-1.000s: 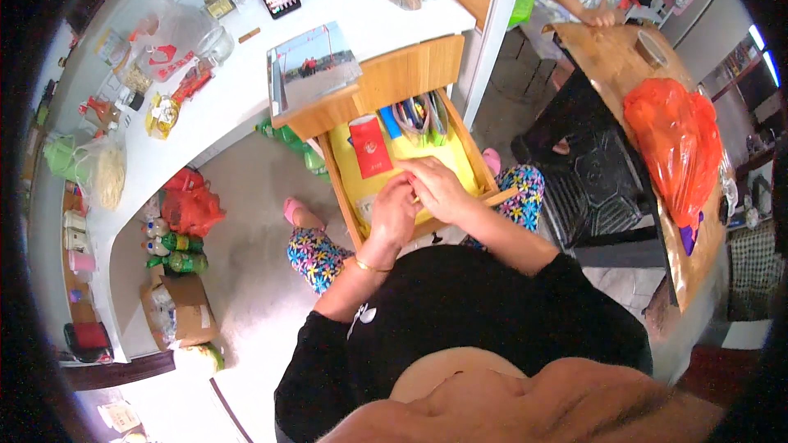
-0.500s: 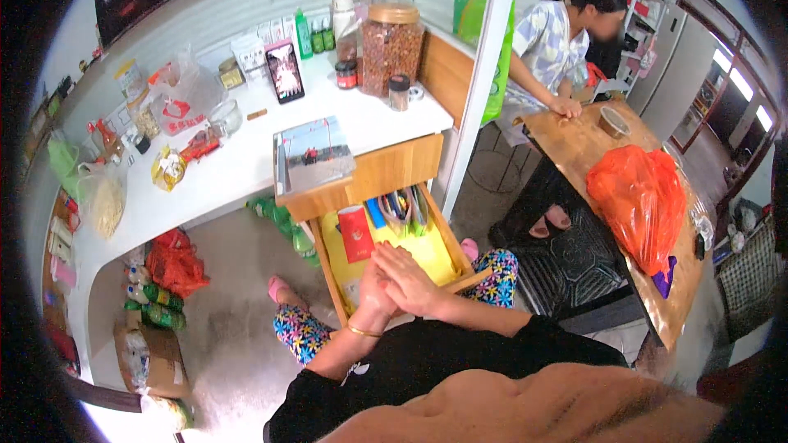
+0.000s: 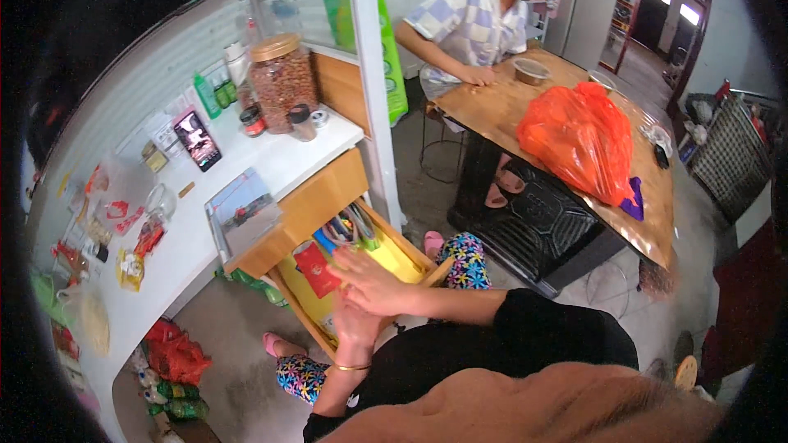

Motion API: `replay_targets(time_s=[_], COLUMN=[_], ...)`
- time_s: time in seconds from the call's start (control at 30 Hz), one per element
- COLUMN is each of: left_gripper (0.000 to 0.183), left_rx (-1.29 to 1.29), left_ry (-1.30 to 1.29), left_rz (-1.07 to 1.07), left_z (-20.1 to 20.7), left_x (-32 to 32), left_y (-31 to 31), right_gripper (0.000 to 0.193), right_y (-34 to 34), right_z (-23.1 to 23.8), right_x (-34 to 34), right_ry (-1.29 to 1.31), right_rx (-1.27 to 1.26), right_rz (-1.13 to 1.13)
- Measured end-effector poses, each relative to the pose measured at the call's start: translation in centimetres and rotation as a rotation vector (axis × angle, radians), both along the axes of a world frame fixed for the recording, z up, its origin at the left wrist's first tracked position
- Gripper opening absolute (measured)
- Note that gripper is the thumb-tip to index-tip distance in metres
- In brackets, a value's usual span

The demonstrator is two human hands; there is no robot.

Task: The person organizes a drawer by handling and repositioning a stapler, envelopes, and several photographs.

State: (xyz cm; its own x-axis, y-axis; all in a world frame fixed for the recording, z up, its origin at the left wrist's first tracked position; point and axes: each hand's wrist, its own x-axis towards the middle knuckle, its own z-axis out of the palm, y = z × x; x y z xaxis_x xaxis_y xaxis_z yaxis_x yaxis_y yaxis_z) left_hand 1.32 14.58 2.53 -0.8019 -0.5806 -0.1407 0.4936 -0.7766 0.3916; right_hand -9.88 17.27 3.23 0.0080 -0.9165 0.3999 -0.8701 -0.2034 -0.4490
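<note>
Two hands over open yellow drawer [image 3: 394, 258], right hand [image 3: 373, 283] fingers spread flat, left hand [image 3: 355, 330] underneath, grip unclear.

Bright daylight (fisheye edges dark, bent).

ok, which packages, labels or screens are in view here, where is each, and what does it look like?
Phone: propped against the wall on the white counter, dark slab with a lit, colourful screen.
Big jar: counter's back corner, clear, brown contents, tan lid.
Green bottle: left of the jar, slim.
Red packet: flat in the open yellow drawer, just left of the right hand.
Snack bags: counter's left end, clear with red print.
</note>
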Motion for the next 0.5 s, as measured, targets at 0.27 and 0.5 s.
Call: replay_targets(time_s=[0.27, 0.5], left_gripper=[0.047, 0.044], left_rx=[-0.065, -0.265], left_ry=[0.163, -0.071], left_rz=[0.098, -0.045], left_z=[-1.0, -1.1], left_x=[-0.5, -0.8], left_y=[0.1, 0.2], right_gripper=[0.058, 0.053], right_y=[1.9, -0.2], right_z=[1.4, 0.1], right_x=[0.9, -1.6], right_ry=[-0.084, -0.103], right_rx=[-0.001, 0.003], right_rz=[0.202, 0.051])
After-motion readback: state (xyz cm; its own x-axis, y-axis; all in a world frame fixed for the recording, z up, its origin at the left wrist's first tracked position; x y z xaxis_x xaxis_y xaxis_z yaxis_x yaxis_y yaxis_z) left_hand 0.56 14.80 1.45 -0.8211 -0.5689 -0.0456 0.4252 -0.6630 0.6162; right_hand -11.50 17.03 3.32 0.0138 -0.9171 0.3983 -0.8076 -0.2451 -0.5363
